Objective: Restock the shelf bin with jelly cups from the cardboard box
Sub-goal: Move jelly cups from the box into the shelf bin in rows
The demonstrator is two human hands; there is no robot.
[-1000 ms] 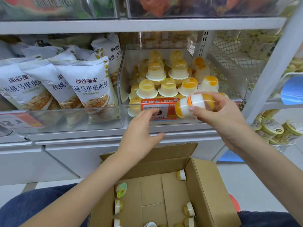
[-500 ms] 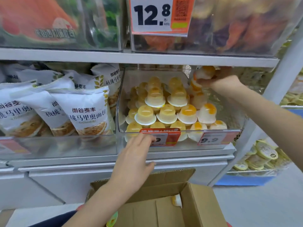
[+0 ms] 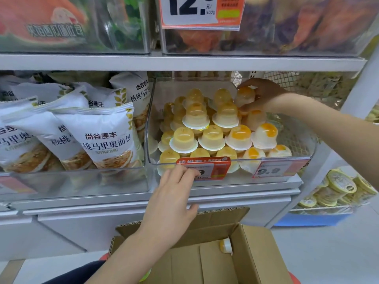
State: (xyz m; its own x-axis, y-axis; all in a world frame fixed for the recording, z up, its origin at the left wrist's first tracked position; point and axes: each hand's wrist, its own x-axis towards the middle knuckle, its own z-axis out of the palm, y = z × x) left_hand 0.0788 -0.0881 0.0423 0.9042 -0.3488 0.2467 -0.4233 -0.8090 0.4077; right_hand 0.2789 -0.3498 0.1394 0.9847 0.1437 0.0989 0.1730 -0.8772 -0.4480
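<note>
Right hand set a jelly cup on the back of the pile in the shelf bin.

The right hand (image 3: 263, 95) reached deep into the clear shelf bin (image 3: 303, 144) and gripped a jelly cup (image 3: 245, 97) with curled fingers and thumb — the cup sat upside down, dome up, at the rear right of the stacked jelly cups (image 3: 213, 128), touching those beneath it. The left hand (image 3: 174, 193) lay relaxed and empty, its fingertips resting against the bin's front wall at the red price tag (image 3: 217, 168). Below, the cardboard box (image 3: 256, 255) stood with flaps up — one loose cup (image 3: 225, 245) lay on its side against the inner wall. White bread bags (image 3: 104, 138) filled the neighbouring bin on the left.
</note>
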